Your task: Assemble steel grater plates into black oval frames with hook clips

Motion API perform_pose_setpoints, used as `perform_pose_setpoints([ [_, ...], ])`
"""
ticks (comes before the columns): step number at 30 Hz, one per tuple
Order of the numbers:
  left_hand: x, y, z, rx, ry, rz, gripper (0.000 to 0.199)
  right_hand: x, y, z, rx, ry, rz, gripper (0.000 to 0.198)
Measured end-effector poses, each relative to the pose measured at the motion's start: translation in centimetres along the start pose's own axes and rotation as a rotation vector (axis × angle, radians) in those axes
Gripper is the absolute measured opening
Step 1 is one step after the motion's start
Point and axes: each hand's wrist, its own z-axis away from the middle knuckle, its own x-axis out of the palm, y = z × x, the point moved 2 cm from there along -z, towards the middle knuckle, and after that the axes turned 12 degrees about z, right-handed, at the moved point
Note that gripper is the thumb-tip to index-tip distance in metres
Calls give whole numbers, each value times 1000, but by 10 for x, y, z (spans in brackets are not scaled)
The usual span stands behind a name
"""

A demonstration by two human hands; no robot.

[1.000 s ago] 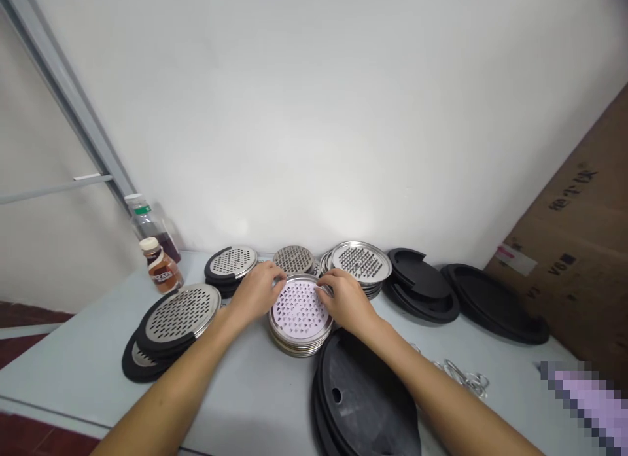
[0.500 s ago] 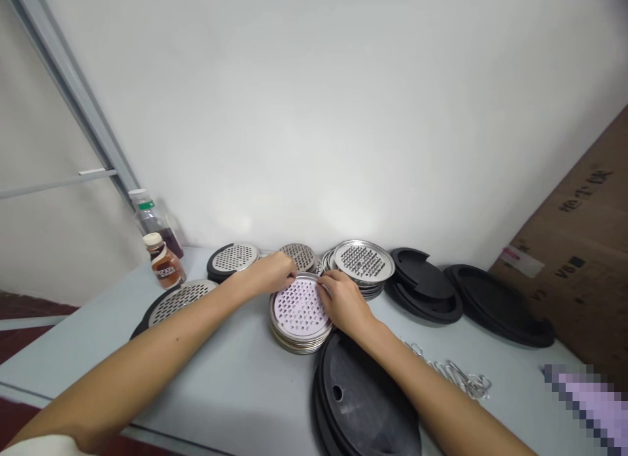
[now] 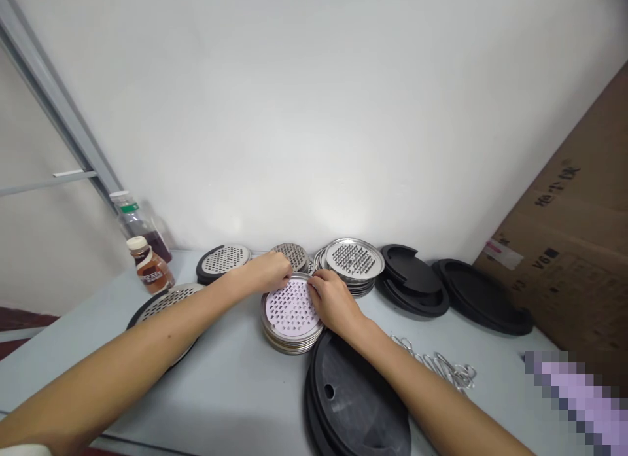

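Observation:
A stack of round metal grater discs stands before me, its top grater disc (image 3: 292, 312) showing a pinkish face full of raised holes. My left hand (image 3: 267, 271) is closed, fingers curled at the far left rim of that disc. My right hand (image 3: 336, 302) pinches the rim on the far right with thumb and fingertips. The fingertips of both hands are partly hidden. Just beyond my hands lie a smaller stack of grater plates (image 3: 290, 254) and a taller grater stack (image 3: 354, 260). Black round holders (image 3: 360, 394) sit below my right forearm.
More black rings (image 3: 412, 279) and a black tray (image 3: 481, 296) lie at the right, beside a cardboard box (image 3: 564, 246). Wire loops (image 3: 441, 368) rest near my right forearm. Two bottles, one brown-labelled bottle (image 3: 150, 266) and one green-banded bottle (image 3: 140, 227), stand left. A wall (image 3: 318, 116) rises behind.
The whole view has shifted slightly, so things appear a little further left. Both hands stay at the top disc's rim, with hardly any movement against the stack.

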Motion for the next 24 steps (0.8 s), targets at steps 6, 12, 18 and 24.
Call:
perform_pose_setpoints([
  [6, 5, -8, 2, -12, 49, 86, 21, 3, 0, 0, 0, 6, 7, 25],
  [12, 7, -14, 13, -49, 132, 222, 22, 2, -1, 0, 31, 7, -6, 26],
  [18, 7, -3, 38, -84, 244, 281, 23, -2, 0, 1, 73, 2, -34, 23],
  [24, 19, 17, 47, -57, 183, 303, 66, -3, 0, 3, 88, 27, -80, 21],
])
